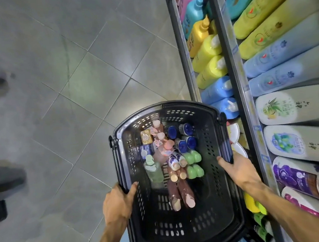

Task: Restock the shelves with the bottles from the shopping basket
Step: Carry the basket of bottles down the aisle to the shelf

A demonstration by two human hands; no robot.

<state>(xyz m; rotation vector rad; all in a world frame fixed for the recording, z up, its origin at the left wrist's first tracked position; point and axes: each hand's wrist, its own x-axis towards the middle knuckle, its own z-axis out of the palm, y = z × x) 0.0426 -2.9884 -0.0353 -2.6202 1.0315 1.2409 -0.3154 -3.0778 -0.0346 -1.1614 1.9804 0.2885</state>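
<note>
Basket point(227, 172) black perforated plastic (matt); shelf bottles point(284, 59) glossy plastic; floor point(54, 72) smooth grey tile.

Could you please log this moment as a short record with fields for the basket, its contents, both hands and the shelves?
basket: black plastic shopping basket, held over the tiled floor beside the shelves
contents: small bottles, lying jumbled; blue-capped, green, brown and pink ones among them
left hand: grips the basket's left rim
right hand: grips the basket's right rim
shelves: on the right, stocked with yellow, blue, white and purple bottles
task state: no bottle taken out yet
</note>
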